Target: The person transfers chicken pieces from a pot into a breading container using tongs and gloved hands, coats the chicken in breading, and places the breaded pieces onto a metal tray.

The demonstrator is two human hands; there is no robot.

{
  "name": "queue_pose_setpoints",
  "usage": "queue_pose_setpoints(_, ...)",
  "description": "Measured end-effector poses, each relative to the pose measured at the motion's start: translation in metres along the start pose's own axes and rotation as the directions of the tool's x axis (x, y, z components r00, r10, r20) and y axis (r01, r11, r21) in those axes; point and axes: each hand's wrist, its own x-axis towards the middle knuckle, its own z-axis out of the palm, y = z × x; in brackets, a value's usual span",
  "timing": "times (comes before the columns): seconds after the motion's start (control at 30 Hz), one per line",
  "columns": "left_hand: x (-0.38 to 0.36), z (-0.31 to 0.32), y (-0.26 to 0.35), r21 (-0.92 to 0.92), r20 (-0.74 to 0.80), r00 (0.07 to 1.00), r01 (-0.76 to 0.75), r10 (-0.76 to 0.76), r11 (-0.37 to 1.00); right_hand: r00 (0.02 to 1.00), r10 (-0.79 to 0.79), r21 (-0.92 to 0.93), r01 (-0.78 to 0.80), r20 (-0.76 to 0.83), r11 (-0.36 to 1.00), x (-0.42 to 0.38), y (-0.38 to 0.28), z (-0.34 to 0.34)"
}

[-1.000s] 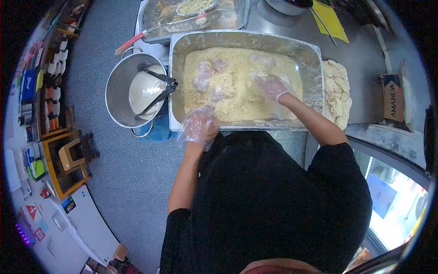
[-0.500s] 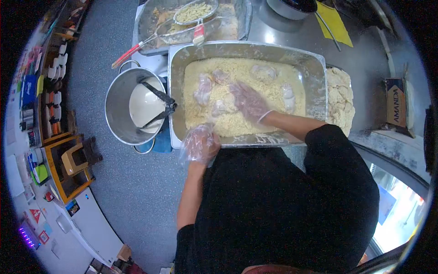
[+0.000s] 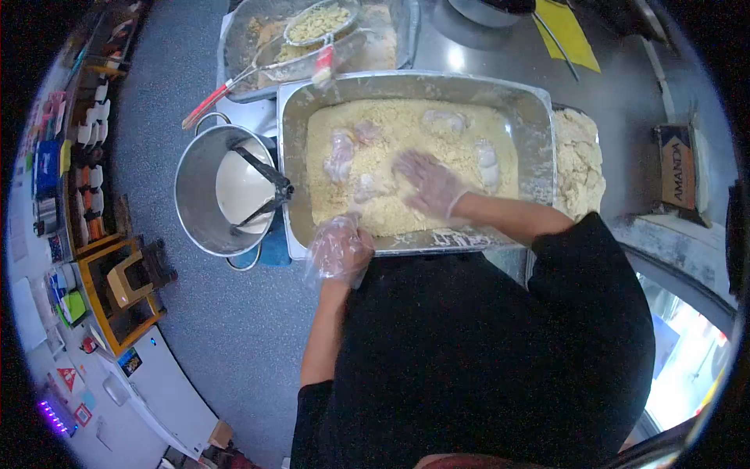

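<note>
A deep metal tray (image 3: 539, 172) holds pale yellow crumbly flour (image 3: 375, 215) with several pieces of raw meat in it, among them one at the left (image 3: 339, 156), one at the upper right (image 3: 445, 120) and one at the right (image 3: 487, 166). My right hand (image 3: 428, 183), in a clear plastic glove, lies with spread fingers on the flour in the middle, slightly blurred. At the tray's near left corner is my left hand (image 3: 341, 248), in a loose clear glove, its fingers bent at the rim and partly hidden by crumpled plastic.
Left of the tray stands a metal pot (image 3: 195, 191) with white liquid and black-handled tongs (image 3: 277, 187). Behind are another tray (image 3: 234, 47) with sieves and a red-handled brush (image 3: 324, 62). A doughy heap (image 3: 580, 164) sits at the right, near a cardboard box (image 3: 676, 170).
My right hand has shifted slightly over the flour, away from the meat piece beside its fingertips. My left hand stays at the corner. The whole view has moved a little.
</note>
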Motion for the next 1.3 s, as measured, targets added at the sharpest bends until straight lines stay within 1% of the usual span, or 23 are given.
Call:
queue_pose_setpoints(0.07,-0.003,0.002,0.0,0.012,0.008,1.0,-0.006,0.006,1.0,0.994,0.086,-0.035,-0.083,0.07,0.996,0.013,-0.005,-0.002)
queue_pose_setpoints(0.2,0.0,0.004,-0.005,0.003,-0.004,0.997,-0.071,0.071,0.997,0.991,0.094,-0.021,-0.093,0.098,0.995,0.005,-0.004,-0.006)
queue_pose_setpoints(0.3,-0.001,0.005,-0.004,-0.022,-0.041,0.998,-0.054,0.053,0.998,0.999,0.04,-0.003,-0.04,0.032,0.999,-0.025,0.006,-0.007)
queue_pose_setpoints(0.43,-0.005,0.006,-0.002,0.026,-0.08,0.995,-0.048,0.05,0.998,0.991,-0.102,0.005,0.102,0.084,0.995,-0.033,0.017,0.0)
queue_pose_setpoints(0.5,-0.008,0.015,-0.008,0.029,-0.204,0.972,-0.11,0.113,0.994,0.985,-0.148,-0.029,0.151,0.087,0.988,-0.024,0.019,0.002)
queue_pose_setpoints(0.57,-0.01,0.027,-0.018,0.066,-0.216,0.968,-0.119,0.13,0.991,0.985,-0.171,-0.208,0.168,0.005,0.964,-0.013,0.026,0.01)
queue_pose_setpoints(0.63,-0.009,0.024,-0.016,0.1,-0.227,0.963,-0.126,0.145,0.987,0.979,-0.195,-0.183,0.181,-0.06,0.966,-0.011,0.032,0.009)
queue_pose_setpoints(0.7,-0.006,0.018,-0.011,-0.005,-0.153,0.987,-0.061,0.059,0.998,0.969,-0.214,-0.155,0.194,-0.126,0.969,-0.01,0.031,0.002)
queue_pose_setpoints(0.73,-0.004,0.013,-0.008,0.0,-0.157,0.986,-0.062,0.061,0.998,0.993,-0.076,0.049,0.081,-0.096,0.996,-0.007,0.025,-0.016)
queue_pose_setpoints(0.77,0.0,0.007,-0.006,-0.086,-0.055,0.998,-0.001,-0.004,0.996,0.998,0.053,0.244,-0.043,-0.036,0.969,-0.003,0.02,-0.035)
queue_pose_setpoints(0.8,0.003,0.001,0.0,-0.168,0.051,0.997,0.069,-0.062,0.983,0.998,0.049,0.24,-0.038,-0.04,0.97,-0.001,0.018,-0.051)
queue_pose_setpoints(0.83,0.011,-0.009,0.009,-0.168,0.044,0.997,0.069,-0.062,0.983,0.994,0.094,0.184,-0.103,0.055,0.978,0.002,0.019,-0.066)
queue_pose_setpoints(0.9,0.026,-0.025,0.029,-0.251,0.256,0.964,0.132,-0.066,0.959,0.98,0.14,0.118,-0.158,0.142,0.98,0.003,0.028,-0.079)
queue_pose_setpoints(0.93,0.028,-0.023,0.035,-0.249,0.249,0.966,0.132,-0.068,0.96,0.976,0.13,0.14,-0.155,0.176,0.978,0.002,0.034,-0.084)
queue_pose_setpoints(1.0,0.035,-0.012,0.052,-0.531,0.104,0.991,-0.012,0.079,0.847,0.974,0.116,0.158,-0.148,0.196,0.976,-0.002,0.032,-0.103)
queue_pose_setpoints(1.03,0.042,0.0,0.055,-0.528,0.096,0.992,-0.016,0.079,0.849,0.965,0.154,0.23,-0.203,0.214,0.952,-0.011,0.021,-0.127)
queue_pose_setpoints(1.1,0.059,0.02,0.065,-0.69,0.236,0.957,0.042,0.17,0.723,0.956,0.188,0.299,-0.252,0.227,0.92,-0.018,0.021,-0.139)
queue_pose_setpoints(1.13,0.065,0.015,0.076,-0.842,0.304,0.906,0.111,0.295,0.528,0.971,0.143,0.438,-0.216,0.193,0.873,-0.019,0.029,-0.135)
queue_pose_setpoints(1.17,0.069,0.021,0.074,-0.838,0.302,0.907,0.106,0.294,0.535,0.983,0.103,0.569,-0.172,0.151,0.804,-0.021,0.035,-0.133)
queue_pose_setpoints(1.2,0.073,0.025,0.074,-0.805,0.369,0.914,0.225,0.167,0.548,0.985,0.102,0.572,-0.164,0.14,0.804,-0.026,0.033,-0.136)
queue_pose_setpoints(1.23,0.076,0.029,0.074,-0.764,0.432,0.901,0.344,0.038,0.546,0.973,0.201,0.641,-0.224,0.11,0.734,-0.034,0.029,-0.139)
queue_pose_setpoints(1.27,0.08,0.032,0.071,-0.757,0.434,0.9,0.341,0.039,0.557,0.949,0.302,0.71,-0.275,0.092,0.649,-0.04,0.027,-0.14)
queue_pose_setpoints(1.3,0.083,0.015,0.079,-0.545,0.305,0.952,0.142,0.038,0.826,0.949,0.304,0.718,-0.27,0.085,0.642,-0.044,0.034,-0.132)
